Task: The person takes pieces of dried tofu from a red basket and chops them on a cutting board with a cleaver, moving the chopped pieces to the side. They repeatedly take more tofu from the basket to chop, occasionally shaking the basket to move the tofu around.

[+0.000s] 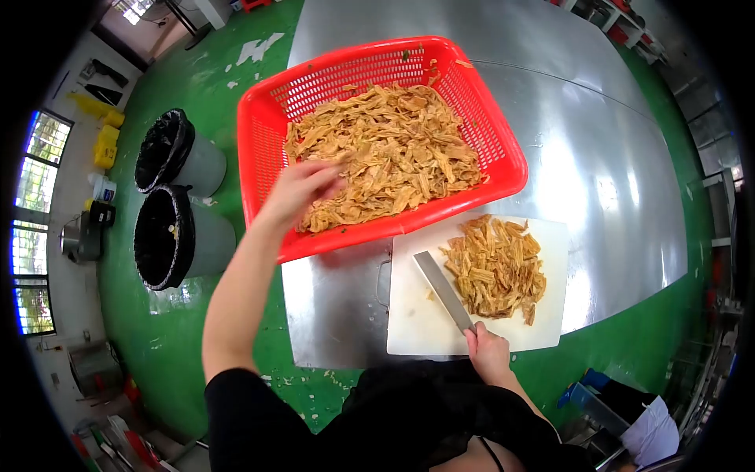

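Note:
A large red perforated basket (pixel 507 149) holds a heap of brownish-yellow strips (pixel 393 145). My left hand (pixel 305 189) is over the left part of this heap, its fingers blurred by motion, so whether it holds anything is unclear. On the white cutting board (pixel 409 330) lies a smaller pile of cut strips (pixel 499 271). My right hand (pixel 489 352), at the board's front edge, is closed round the handle of a knife (pixel 444 293). The broad blade points up and left, beside the pile's left side.
Board and basket rest on a shiny metal table (pixel 613 181). Left of it, two grey bins (pixel 208 244) with black liners stand on the green floor (pixel 181 338). A blue-grey container (pixel 598 405) is at the lower right.

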Demonstrator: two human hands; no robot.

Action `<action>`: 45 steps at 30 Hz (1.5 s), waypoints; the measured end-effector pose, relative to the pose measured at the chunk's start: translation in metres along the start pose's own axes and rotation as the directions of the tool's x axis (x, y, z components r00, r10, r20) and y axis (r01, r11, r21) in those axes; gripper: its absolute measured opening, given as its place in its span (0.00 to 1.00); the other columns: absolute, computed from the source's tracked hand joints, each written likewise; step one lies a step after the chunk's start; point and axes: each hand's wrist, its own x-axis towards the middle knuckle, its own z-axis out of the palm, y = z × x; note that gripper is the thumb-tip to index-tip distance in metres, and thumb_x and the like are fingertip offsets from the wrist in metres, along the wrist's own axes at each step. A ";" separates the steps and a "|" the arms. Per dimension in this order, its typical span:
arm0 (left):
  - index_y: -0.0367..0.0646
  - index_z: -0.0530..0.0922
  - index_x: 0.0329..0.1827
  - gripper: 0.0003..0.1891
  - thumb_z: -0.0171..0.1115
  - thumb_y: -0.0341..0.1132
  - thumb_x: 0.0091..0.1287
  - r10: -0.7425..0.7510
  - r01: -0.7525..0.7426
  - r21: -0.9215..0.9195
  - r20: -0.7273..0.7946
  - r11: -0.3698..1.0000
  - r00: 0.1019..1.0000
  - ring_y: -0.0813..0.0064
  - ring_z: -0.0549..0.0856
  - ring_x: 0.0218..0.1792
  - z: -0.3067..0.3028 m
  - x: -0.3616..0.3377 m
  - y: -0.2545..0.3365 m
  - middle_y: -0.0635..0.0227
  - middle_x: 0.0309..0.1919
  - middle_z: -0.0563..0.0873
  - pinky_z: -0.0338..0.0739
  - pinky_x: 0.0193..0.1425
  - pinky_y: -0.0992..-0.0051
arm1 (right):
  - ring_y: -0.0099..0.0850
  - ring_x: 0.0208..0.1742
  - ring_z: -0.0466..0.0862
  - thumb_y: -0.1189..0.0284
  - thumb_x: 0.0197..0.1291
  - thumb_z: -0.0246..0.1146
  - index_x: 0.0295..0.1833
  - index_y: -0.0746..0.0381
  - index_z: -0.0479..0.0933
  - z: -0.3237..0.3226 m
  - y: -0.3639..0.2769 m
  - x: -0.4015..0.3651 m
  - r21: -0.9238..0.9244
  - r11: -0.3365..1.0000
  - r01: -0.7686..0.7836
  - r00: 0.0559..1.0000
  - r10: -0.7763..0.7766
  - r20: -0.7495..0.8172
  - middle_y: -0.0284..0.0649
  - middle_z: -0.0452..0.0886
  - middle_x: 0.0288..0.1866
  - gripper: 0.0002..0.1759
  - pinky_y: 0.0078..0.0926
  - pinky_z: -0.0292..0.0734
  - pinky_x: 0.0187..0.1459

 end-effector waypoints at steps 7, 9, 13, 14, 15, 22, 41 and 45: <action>0.35 0.71 0.59 0.21 0.58 0.38 0.68 -0.022 -0.241 -0.212 -0.792 0.947 0.610 0.70 0.80 0.48 -0.274 -0.113 0.035 0.56 0.49 0.81 0.73 0.56 0.76 | 0.48 0.23 0.80 0.65 0.64 0.58 0.34 0.61 0.71 -0.005 -0.005 0.001 -0.006 1.000 -0.007 1.000 0.008 0.017 0.46 0.79 0.22 0.11 0.44 0.73 0.26; 0.32 0.64 0.64 0.31 0.63 0.40 0.63 0.270 -0.083 0.259 -0.869 0.962 0.414 0.63 0.74 0.60 -0.242 -0.078 0.037 0.51 0.60 0.74 0.68 0.64 0.71 | 0.45 0.21 0.80 0.64 0.64 0.57 0.34 0.60 0.70 0.003 -0.002 -0.001 -0.017 1.000 0.024 1.000 -0.024 -0.014 0.44 0.78 0.20 0.11 0.42 0.74 0.24; 0.37 0.66 0.65 0.32 0.68 0.38 0.59 0.719 -0.200 0.918 -0.119 0.342 0.685 0.59 0.73 0.62 -0.094 0.023 0.022 0.52 0.61 0.73 0.64 0.67 0.66 | 0.43 0.20 0.80 0.64 0.64 0.57 0.34 0.59 0.70 0.002 -0.005 -0.003 -0.049 0.999 0.012 1.000 -0.013 -0.019 0.42 0.78 0.20 0.11 0.40 0.74 0.23; 0.39 0.66 0.65 0.37 0.72 0.41 0.54 0.600 -0.272 0.891 -0.001 0.364 0.800 0.60 0.70 0.64 -0.063 0.052 0.008 0.52 0.62 0.71 0.63 0.68 0.67 | 0.43 0.20 0.80 0.63 0.64 0.57 0.34 0.59 0.70 0.003 -0.007 -0.004 -0.059 0.998 0.003 1.000 -0.004 -0.018 0.42 0.78 0.20 0.11 0.40 0.75 0.23; 0.41 0.65 0.67 0.44 0.74 0.49 0.49 0.547 -0.427 0.853 0.212 0.301 0.810 0.53 0.68 0.66 -0.032 0.075 -0.008 0.47 0.63 0.69 0.62 0.69 0.64 | 0.43 0.20 0.80 0.63 0.64 0.57 0.34 0.59 0.70 0.003 -0.008 -0.005 -0.068 0.998 -0.009 1.000 0.007 -0.019 0.42 0.78 0.20 0.11 0.40 0.75 0.23; 0.59 0.62 0.70 0.50 0.77 0.49 0.38 -0.121 -0.539 0.790 0.528 -0.293 0.840 0.49 0.55 0.72 0.096 0.139 -0.045 0.53 0.72 0.55 0.51 0.69 0.39 | 0.42 0.19 0.79 0.63 0.64 0.57 0.33 0.59 0.70 0.004 -0.014 -0.005 -0.110 0.991 -0.077 0.997 0.074 -0.029 0.42 0.78 0.19 0.12 0.40 0.74 0.22; 0.55 0.72 0.63 0.34 0.69 0.36 0.47 -0.099 -0.634 0.754 0.627 -0.172 0.773 0.55 0.58 0.72 0.038 0.080 -0.068 0.59 0.69 0.64 0.60 0.68 0.46 | 0.50 0.23 0.79 0.64 0.64 0.58 0.34 0.61 0.71 0.000 -0.013 0.003 0.006 0.983 -0.184 0.982 0.184 0.028 0.48 0.79 0.20 0.12 0.45 0.72 0.25; 0.53 0.81 0.43 0.14 0.62 0.33 0.52 0.101 -0.684 0.706 0.705 -0.183 0.702 0.66 0.75 0.59 -0.004 0.095 -0.072 0.72 0.54 0.78 0.75 0.54 0.63 | 0.50 0.23 0.79 0.64 0.64 0.58 0.34 0.61 0.71 -0.001 -0.013 0.004 -0.008 0.985 -0.175 0.985 0.175 0.009 0.49 0.78 0.21 0.12 0.45 0.72 0.26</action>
